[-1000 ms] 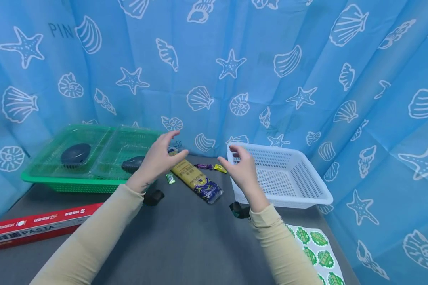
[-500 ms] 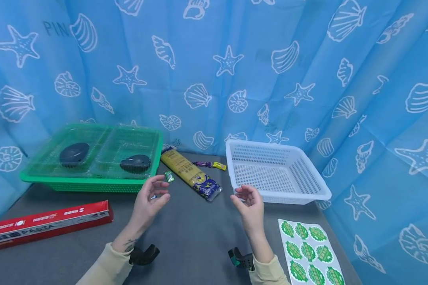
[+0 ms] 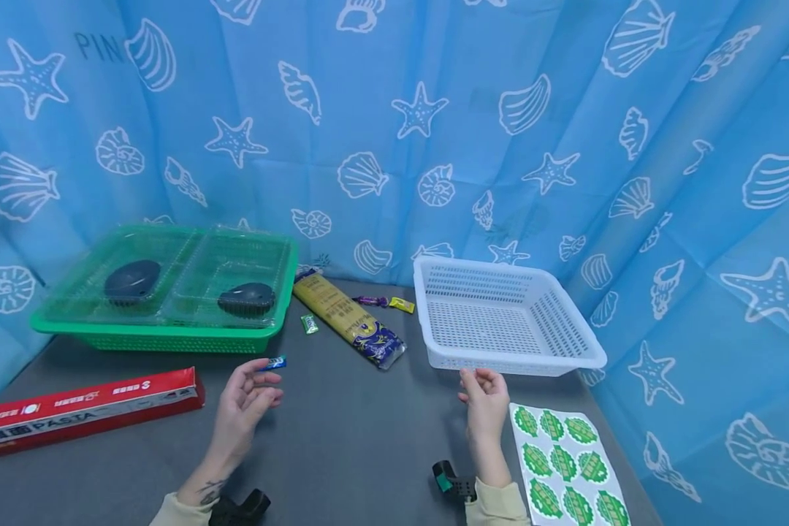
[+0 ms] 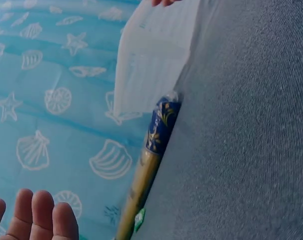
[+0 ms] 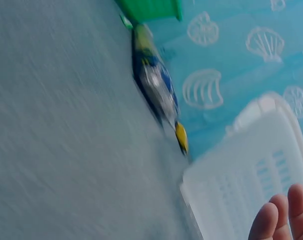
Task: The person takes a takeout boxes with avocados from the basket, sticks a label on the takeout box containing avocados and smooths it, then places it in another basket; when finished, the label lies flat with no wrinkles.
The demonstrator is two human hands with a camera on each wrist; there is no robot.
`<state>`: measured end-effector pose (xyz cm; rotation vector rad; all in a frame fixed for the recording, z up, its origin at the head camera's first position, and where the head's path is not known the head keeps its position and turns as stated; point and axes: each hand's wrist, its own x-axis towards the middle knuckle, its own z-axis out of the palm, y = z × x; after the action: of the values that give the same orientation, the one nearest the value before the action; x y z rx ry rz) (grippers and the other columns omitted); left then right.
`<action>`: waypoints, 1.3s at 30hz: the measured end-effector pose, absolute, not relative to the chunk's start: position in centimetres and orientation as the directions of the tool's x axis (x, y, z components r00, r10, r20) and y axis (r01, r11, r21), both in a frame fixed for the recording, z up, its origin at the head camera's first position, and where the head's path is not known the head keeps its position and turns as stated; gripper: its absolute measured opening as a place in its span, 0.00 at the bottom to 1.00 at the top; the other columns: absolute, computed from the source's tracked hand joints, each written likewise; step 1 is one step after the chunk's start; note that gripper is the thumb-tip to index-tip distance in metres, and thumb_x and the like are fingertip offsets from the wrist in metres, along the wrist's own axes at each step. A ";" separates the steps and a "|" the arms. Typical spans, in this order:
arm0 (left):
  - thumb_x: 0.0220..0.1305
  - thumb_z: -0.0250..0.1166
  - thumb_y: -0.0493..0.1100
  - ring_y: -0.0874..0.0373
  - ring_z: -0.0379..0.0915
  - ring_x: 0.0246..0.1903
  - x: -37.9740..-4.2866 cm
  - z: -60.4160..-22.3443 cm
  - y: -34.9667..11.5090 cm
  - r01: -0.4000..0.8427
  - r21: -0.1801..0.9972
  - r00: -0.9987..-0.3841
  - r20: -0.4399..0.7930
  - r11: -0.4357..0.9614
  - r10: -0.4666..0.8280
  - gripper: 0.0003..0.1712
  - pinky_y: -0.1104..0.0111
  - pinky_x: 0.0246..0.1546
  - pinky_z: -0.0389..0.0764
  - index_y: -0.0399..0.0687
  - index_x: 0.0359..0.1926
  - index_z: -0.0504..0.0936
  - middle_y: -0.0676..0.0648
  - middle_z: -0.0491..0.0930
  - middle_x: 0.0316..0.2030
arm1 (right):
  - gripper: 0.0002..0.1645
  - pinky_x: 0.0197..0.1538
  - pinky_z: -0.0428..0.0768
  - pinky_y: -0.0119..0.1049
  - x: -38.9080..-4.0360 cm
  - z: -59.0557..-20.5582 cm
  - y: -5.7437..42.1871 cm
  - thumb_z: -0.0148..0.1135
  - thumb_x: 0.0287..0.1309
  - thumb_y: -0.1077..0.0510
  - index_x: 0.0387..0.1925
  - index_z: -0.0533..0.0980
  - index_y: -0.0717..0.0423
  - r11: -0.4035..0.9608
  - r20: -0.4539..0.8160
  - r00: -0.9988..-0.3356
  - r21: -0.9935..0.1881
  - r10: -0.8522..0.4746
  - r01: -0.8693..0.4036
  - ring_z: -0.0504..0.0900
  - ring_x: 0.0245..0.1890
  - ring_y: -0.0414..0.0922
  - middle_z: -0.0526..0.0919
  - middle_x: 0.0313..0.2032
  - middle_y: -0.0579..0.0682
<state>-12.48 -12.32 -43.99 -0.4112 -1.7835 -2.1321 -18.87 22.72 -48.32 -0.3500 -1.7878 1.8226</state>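
In the head view my left hand (image 3: pixel 239 409) is over the table with relaxed, slightly bent fingers and holds nothing. A small blue candy (image 3: pixel 277 362) lies just past its fingertips, partly overlapped by them. My right hand (image 3: pixel 489 409), its fingers loosely bent and holding nothing, is in front of the white basket (image 3: pixel 509 363). Between the hands, farther back, lies a yellow and blue pasta packet (image 3: pixel 348 315). Beside it are a green candy (image 3: pixel 310 324), a yellow candy (image 3: pixel 402 305) and a purple candy (image 3: pixel 371 301). The left wrist view shows fingertips (image 4: pixel 42 207) spread apart, gripping nothing.
At the back left, a green basket (image 3: pixel 171 342) bears a clear-lidded container with two dark oval objects (image 3: pixel 247 299). A long red pasta box (image 3: pixel 92 409) lies at left. A sheet of green stickers (image 3: pixel 565 464) is at right. A blue curtain (image 3: pixel 394 109) hangs behind.
Both hands have drawn back toward the person from above the packet and the white basket, and they are now farther apart. The objects on the table have stayed in place.
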 end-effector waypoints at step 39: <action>0.50 0.57 0.62 0.51 0.70 0.34 -19.0 -39.1 -18.3 -0.008 0.916 -0.776 0.248 0.402 -0.580 0.40 0.66 0.32 0.71 0.56 0.61 0.55 0.45 0.49 0.56 | 0.29 0.19 0.75 0.27 -23.8 -51.2 26.5 0.65 0.35 0.37 0.33 0.71 0.53 0.061 0.078 -0.755 -0.997 0.651 -0.050 0.77 0.22 0.40 0.79 0.28 0.50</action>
<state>-18.99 -18.29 -39.10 0.4998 -2.1187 -1.3798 -23.79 26.54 -51.23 -0.5989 -1.8225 1.7460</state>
